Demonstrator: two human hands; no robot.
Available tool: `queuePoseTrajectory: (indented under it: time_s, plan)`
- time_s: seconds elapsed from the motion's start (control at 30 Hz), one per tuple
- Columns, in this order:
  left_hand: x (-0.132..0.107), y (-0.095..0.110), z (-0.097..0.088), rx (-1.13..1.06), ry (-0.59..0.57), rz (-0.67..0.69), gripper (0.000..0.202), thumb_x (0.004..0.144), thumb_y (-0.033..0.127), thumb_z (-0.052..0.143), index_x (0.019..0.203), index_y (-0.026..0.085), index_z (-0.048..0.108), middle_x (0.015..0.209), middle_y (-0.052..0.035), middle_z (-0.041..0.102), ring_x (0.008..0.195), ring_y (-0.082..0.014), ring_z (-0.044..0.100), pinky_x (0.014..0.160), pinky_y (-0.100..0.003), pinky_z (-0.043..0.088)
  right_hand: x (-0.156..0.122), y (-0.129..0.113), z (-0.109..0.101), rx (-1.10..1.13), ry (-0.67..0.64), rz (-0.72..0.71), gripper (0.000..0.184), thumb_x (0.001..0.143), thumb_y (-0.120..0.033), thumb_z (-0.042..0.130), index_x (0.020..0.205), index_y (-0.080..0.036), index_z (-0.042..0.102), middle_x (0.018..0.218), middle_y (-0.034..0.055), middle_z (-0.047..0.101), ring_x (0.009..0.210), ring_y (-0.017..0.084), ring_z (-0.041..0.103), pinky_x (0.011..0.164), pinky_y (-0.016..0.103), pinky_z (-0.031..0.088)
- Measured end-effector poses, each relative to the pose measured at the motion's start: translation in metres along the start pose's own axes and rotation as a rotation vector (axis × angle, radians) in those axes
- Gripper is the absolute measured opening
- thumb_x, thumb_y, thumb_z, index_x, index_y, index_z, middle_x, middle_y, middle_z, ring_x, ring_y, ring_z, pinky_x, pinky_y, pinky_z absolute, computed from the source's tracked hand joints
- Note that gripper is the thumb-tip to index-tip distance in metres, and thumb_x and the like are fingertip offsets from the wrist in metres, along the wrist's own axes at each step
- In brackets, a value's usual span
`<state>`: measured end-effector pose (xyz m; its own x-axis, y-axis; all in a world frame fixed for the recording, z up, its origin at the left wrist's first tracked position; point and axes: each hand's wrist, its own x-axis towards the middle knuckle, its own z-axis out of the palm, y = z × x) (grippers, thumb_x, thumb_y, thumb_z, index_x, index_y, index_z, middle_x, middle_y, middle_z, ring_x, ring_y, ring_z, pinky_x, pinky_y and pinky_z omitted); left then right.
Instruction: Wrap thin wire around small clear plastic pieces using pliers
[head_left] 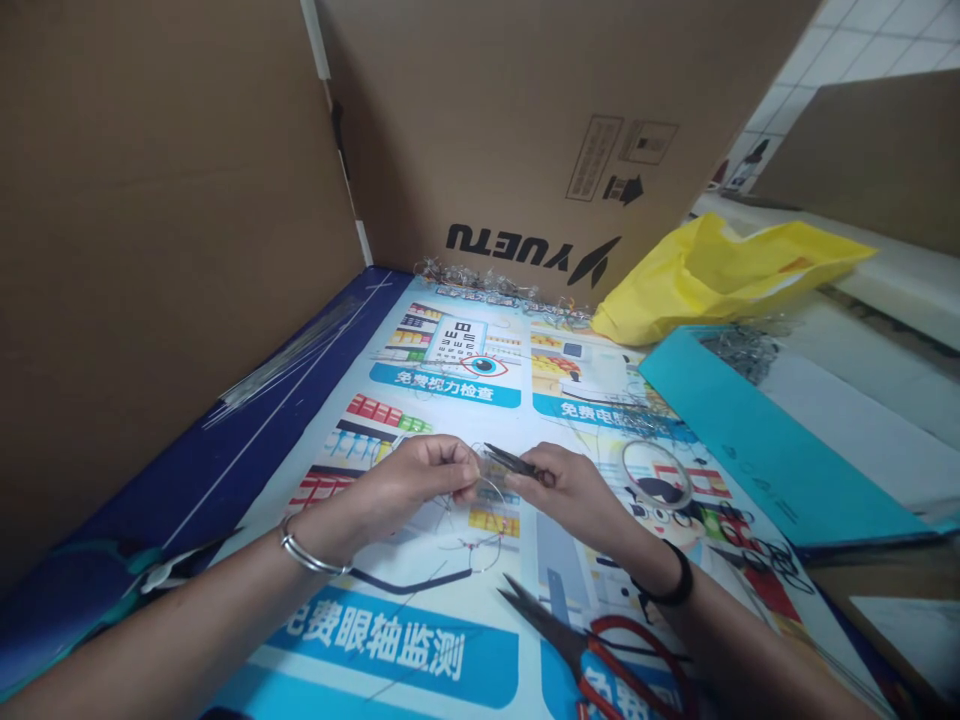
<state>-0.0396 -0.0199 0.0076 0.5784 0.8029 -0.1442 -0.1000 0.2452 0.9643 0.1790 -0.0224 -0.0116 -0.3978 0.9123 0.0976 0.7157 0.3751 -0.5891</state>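
Observation:
My left hand (pixel 431 472), a silver bangle on its wrist, is closed, thumb and finger pinching a thin wire loop (pixel 501 515). The loop curves down below the fingertips, with small red bits along its lower part. My right hand (pixel 559 485), with a black band at the wrist, is wrapped round a small dark tool with two pointed blades (pixel 511 460). Its tips point left, close to my left fingertips; whether they touch the wire I cannot tell. Nearer to me lie large red-handled scissors (pixel 559 625), blades apart.
Cardboard panels (pixel 480 130) wall the left and back. Thin wires (pixel 289 350) lie at left, tangled wire pieces (pixel 495 285) along the back. A wire coil (pixel 656 475), yellow bag (pixel 712 270) and turquoise box (pixel 750 450) are at right. Teal-handled pliers (pixel 112 590) lie front left.

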Motion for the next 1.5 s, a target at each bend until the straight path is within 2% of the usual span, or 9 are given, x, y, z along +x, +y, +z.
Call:
queuePoseTrajectory:
  time_s: [0.23,0.33,0.4,0.47,0.67,0.8,1.07,1.3,1.5]
  plan:
    - [0.003,-0.005,0.0,0.002,0.032,-0.035,0.017,0.078,0.03,0.059,0.071,0.014,0.057,0.068,-0.0029,0.059,0.061,-0.0108,0.05,0.063,-0.026,0.039,-0.001,-0.001,0.004,-0.058,0.003,0.033,0.037,0.085,-0.048,0.045,0.063,-0.018,0.052,0.059,-0.0021,0.05,0.056,0.01,0.045,0.052,0.022,0.028]
    - [0.006,-0.005,-0.001,0.126,0.193,-0.065,0.018,0.077,0.032,0.059,0.071,0.015,0.056,0.071,-0.0025,0.06,0.056,-0.0095,0.049,0.056,-0.024,0.039,0.0,0.001,-0.001,-0.11,0.09,0.063,0.036,0.085,-0.046,0.044,0.062,-0.019,0.051,0.06,-0.0017,0.05,0.057,0.011,0.045,0.052,0.022,0.029]
    - [0.007,-0.005,-0.002,0.227,0.311,-0.098,0.018,0.076,0.031,0.058,0.068,0.016,0.054,0.066,-0.0004,0.058,0.051,-0.0086,0.048,0.05,-0.022,0.038,0.001,0.003,-0.003,-0.145,0.168,0.081,0.033,0.085,-0.045,0.045,0.065,-0.02,0.053,0.062,-0.001,0.052,0.059,0.012,0.047,0.053,0.023,0.03]
    - [0.008,-0.006,-0.002,0.288,0.37,-0.12,0.017,0.076,0.031,0.057,0.067,0.017,0.051,0.06,0.0016,0.056,0.046,-0.008,0.046,0.046,-0.021,0.035,0.0,0.003,-0.004,-0.199,0.225,0.049,0.031,0.085,-0.043,0.045,0.068,-0.02,0.055,0.064,-0.0001,0.054,0.062,0.012,0.049,0.055,0.023,0.031]
    - [0.008,-0.015,-0.006,0.322,0.302,-0.064,0.02,0.079,0.033,0.051,0.067,0.017,0.05,0.055,0.0036,0.053,0.044,-0.0074,0.045,0.044,-0.019,0.035,-0.007,0.0,0.002,-0.383,0.304,-0.203,0.026,0.087,-0.038,0.047,0.077,-0.018,0.061,0.071,0.004,0.057,0.072,0.015,0.052,0.066,0.024,0.036]
    - [0.008,-0.019,-0.007,0.335,0.256,-0.075,0.022,0.081,0.034,0.047,0.067,0.017,0.049,0.054,0.0038,0.051,0.044,-0.0073,0.045,0.043,-0.018,0.036,-0.008,-0.002,0.004,-0.484,0.369,-0.295,0.025,0.087,-0.034,0.048,0.074,-0.018,0.061,0.069,0.005,0.056,0.072,0.016,0.052,0.066,0.025,0.036]
    - [0.008,-0.015,-0.004,0.375,0.234,-0.092,0.024,0.082,0.033,0.046,0.064,0.018,0.046,0.05,0.0051,0.046,0.042,-0.0069,0.043,0.04,-0.018,0.035,-0.007,-0.005,0.002,-0.606,0.369,-0.337,0.021,0.086,-0.031,0.05,0.072,-0.018,0.06,0.066,0.0036,0.053,0.068,0.016,0.047,0.062,0.028,0.032]
    - [0.008,-0.014,-0.002,0.371,0.243,-0.12,0.017,0.082,0.035,0.047,0.075,0.02,0.045,0.05,0.0069,0.047,0.039,-0.0077,0.045,0.038,-0.019,0.037,-0.009,-0.004,0.001,-0.748,0.331,-0.344,0.019,0.085,-0.03,0.05,0.071,-0.019,0.057,0.067,0.0025,0.051,0.068,0.016,0.043,0.064,0.031,0.027]
    - [0.008,-0.017,-0.004,0.385,0.232,-0.096,0.015,0.082,0.034,0.046,0.077,0.02,0.046,0.051,0.0067,0.047,0.04,-0.0079,0.045,0.039,-0.018,0.037,-0.009,-0.004,-0.004,-0.837,0.359,-0.393,0.017,0.085,-0.028,0.049,0.073,-0.019,0.056,0.066,0.0021,0.049,0.066,0.016,0.039,0.062,0.032,0.024]
